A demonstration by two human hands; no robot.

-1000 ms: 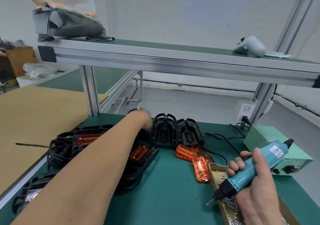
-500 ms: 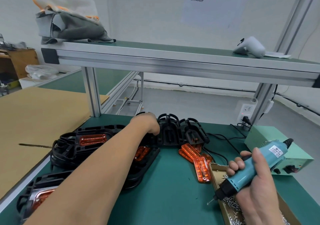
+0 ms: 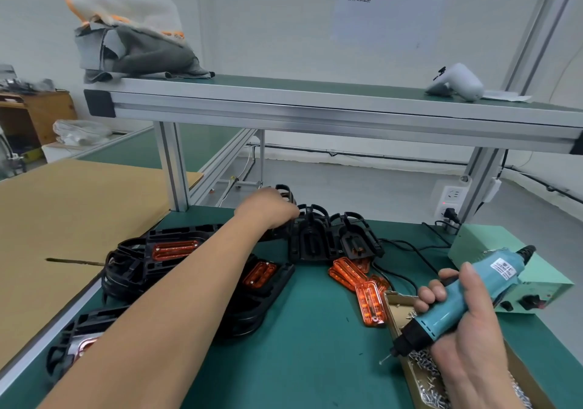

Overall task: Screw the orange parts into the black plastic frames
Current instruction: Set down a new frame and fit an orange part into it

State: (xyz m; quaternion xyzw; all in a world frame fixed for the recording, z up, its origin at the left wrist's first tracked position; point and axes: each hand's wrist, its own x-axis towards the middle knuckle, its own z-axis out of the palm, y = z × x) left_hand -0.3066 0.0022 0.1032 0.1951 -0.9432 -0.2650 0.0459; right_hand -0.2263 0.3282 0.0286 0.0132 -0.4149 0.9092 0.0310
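My left hand [image 3: 266,208] reaches across the green table and grips a black plastic frame [image 3: 285,194] at the far edge, lifted slightly above the others. Two empty black frames [image 3: 328,238] lie just right of it. Near my left forearm lie several black frames with orange parts fitted [image 3: 175,249]. Loose orange parts [image 3: 358,279] lie in the middle right of the table. My right hand [image 3: 467,330] grips a blue electric screwdriver [image 3: 457,304], its bit with a screw on the tip pointing down-left over a cardboard box of screws [image 3: 422,377].
A pale green power supply [image 3: 504,260] with black cables stands at the right. An aluminium shelf [image 3: 315,115] spans overhead, bearing folded cloth [image 3: 132,36] and a white handheld device [image 3: 457,82]. Brown cardboard [image 3: 63,219] covers the bench to the left.
My left hand has shifted to the right along the far row of frames and lifted one black frame. The right hand with the screwdriver has stayed where it was.
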